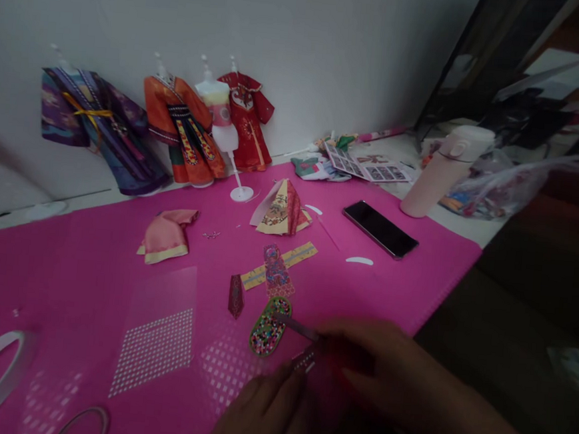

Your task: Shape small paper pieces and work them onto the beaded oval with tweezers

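Observation:
Slim grey tweezers (298,326) are pinched in my right hand (378,358), which is closed around them. Their tip reaches over a green oval dish (252,348) full of small multicoloured beads. My left hand (264,409) is closed at the front, fingertips on a small dark fabric piece (303,360) with a row of white dots; part of it is hidden by the fingers. Just beyond the dish lie a patterned purple-red fabric strip (278,273), a yellow band (304,253) under it, and a dark red pointed piece (236,296).
A clear sheet of rhinestones (153,350) lies left on the pink mat (92,241). Doll garments stand along the wall, including a purple robe (106,122). A pink doll top (168,235), folded skirt (283,210), phone (380,229) and bottle (440,175) are farther back.

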